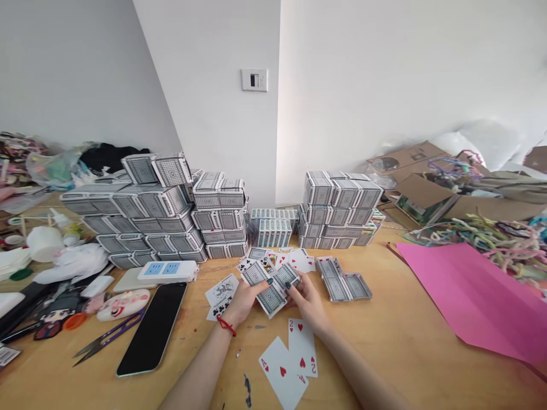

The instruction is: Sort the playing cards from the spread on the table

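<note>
Both my hands grip a small group of grey-backed playing cards (270, 299) above the table, set at angles to one another. My left hand (243, 300) closes on its left side, thumb on top. On the right side, my right hand (308, 299) pinches it, thumb also on top; the fingers beneath are hidden. Near my left wrist lie a joker card (223, 290) and a club card (221, 308). An ace of hearts (282, 373) partly overlaps a two of hearts (303, 347) between my forearms. More face-up cards (302, 260) spread behind my hands.
Blocks made of cards stand in a left stack (166, 219) and a right stack (339, 213). A joined card piece (344, 282) lies right of my hands. On the left are a phone (152, 330), thread snips (109, 337) and a power strip (167, 271); pink paper (474, 302) lies right.
</note>
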`<state>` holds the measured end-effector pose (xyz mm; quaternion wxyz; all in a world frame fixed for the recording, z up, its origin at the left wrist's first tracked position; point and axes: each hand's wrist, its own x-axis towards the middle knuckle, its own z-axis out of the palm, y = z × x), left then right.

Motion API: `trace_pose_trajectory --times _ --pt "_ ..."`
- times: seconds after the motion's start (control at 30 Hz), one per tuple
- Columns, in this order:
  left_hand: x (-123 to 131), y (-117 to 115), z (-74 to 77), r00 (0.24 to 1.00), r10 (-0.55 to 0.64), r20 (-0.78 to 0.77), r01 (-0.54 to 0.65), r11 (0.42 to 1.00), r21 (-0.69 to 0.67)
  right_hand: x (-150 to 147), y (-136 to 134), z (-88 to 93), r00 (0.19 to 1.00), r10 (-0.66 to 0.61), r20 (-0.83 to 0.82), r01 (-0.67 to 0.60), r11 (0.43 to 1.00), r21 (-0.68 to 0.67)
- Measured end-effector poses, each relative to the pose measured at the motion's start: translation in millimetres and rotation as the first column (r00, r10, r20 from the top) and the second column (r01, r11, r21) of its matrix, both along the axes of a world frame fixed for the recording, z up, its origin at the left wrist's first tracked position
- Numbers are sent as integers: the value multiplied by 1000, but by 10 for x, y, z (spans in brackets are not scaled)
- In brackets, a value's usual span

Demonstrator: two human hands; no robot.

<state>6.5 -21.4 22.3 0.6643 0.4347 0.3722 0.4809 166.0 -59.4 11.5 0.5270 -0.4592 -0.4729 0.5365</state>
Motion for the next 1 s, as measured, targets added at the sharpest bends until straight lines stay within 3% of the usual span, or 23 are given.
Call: trace_pose_trajectory --times 0.1,0.27,0.5,0.6,0.7,0.8,0.9,1.0 --pt "-6 -3 1 1000 0 -12 0 1000 -18 14 -1 19 1000 13 -21 -14 999 -53" --pt "2 -8 -11 1000 21 -4 -21 999 -45 -14 18 16 996 -79 32 81 993 -83" --pt "-7 -3 -3 1000 12 26 -10 998 -65 60 -1 60 998 59 -12 -60 996 -73" --pt "-14 -6 -1 997 13 70 -5 994 -105 129 23 48 997 58 56 -54 996 -73" --pt "-19 11 -8 995 15 96 -2 990 -138 222 40 78 961 82 262 -47 989 -140" --pt "-15 57 -8 991 33 127 -14 989 -148 288 -18 218 782 156 604 -69 984 -165" --pt "-17 106 -2 983 75 169 -43 982 -185 251 -165 422 483 236 844 -179 969 -168" --pt "-44 141 -1 966 96 241 -33 967 -254 112 -323 565 175 276 945 -257 939 -227"
